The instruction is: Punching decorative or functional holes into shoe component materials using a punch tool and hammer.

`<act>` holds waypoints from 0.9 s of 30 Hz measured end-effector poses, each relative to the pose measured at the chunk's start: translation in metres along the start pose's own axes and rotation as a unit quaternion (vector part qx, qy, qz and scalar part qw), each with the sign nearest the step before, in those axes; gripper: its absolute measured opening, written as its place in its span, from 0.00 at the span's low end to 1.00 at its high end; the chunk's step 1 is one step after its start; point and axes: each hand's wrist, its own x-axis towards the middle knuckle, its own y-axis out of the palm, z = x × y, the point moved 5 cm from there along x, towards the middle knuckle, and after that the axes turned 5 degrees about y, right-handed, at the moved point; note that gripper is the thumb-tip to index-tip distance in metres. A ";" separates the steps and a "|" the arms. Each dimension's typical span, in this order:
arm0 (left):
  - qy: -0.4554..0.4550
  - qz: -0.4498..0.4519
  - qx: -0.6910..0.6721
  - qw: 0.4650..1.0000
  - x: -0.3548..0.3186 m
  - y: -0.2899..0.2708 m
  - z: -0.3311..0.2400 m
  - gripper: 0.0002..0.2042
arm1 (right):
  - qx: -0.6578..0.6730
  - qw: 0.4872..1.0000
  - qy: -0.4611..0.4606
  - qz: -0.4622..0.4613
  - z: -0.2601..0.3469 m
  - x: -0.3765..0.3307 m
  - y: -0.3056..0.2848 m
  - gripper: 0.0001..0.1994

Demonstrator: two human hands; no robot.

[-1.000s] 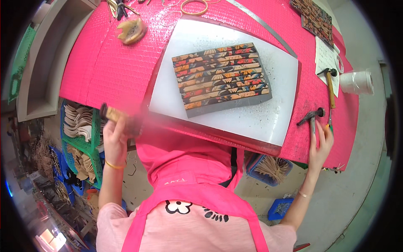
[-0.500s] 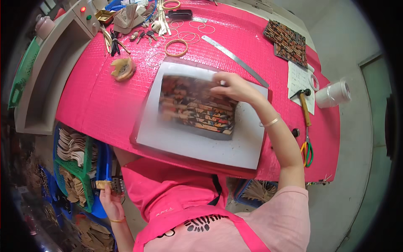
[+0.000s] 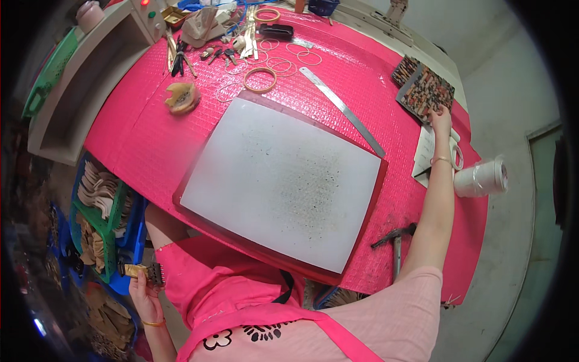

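My right hand [image 3: 441, 119] reaches far to the right and rests on a stack of patterned, multicoloured woven blocks [image 3: 426, 89] at the table's far right edge; its fingers grip the near block. My left hand [image 3: 142, 288] hangs low beside the table at the lower left, closed around a small pronged tool with a yellowish handle [image 3: 142, 271]. A large white cutting board on a dark red mat [image 3: 280, 181] lies bare in the middle of the pink table [image 3: 139, 139].
A metal ruler [image 3: 341, 110], rubber bands and a tape ring [image 3: 260, 79] lie behind the board. A hammer [image 3: 395, 238], a white roll [image 3: 480, 178] and paper [image 3: 424, 151] sit at right. Green and blue crates of leather strips [image 3: 99, 205] stand at left.
The patterned block has left the white board; my right hand carried it to the stack at the far right. My left hand stays low with the pronged tool.
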 end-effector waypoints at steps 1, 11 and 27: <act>-0.001 -0.005 0.008 1.000 -0.005 -0.001 0.000 0.10 | 0.136 0.988 0.024 0.069 0.012 -0.014 0.005 0.14; -0.143 0.230 0.184 0.945 -0.005 0.027 -0.015 0.10 | 0.088 0.855 -0.234 0.454 0.298 -0.237 0.038 0.07; -0.076 0.432 0.050 0.897 0.205 0.141 -0.032 0.11 | 0.142 0.766 -0.087 0.621 0.492 -0.326 0.264 0.19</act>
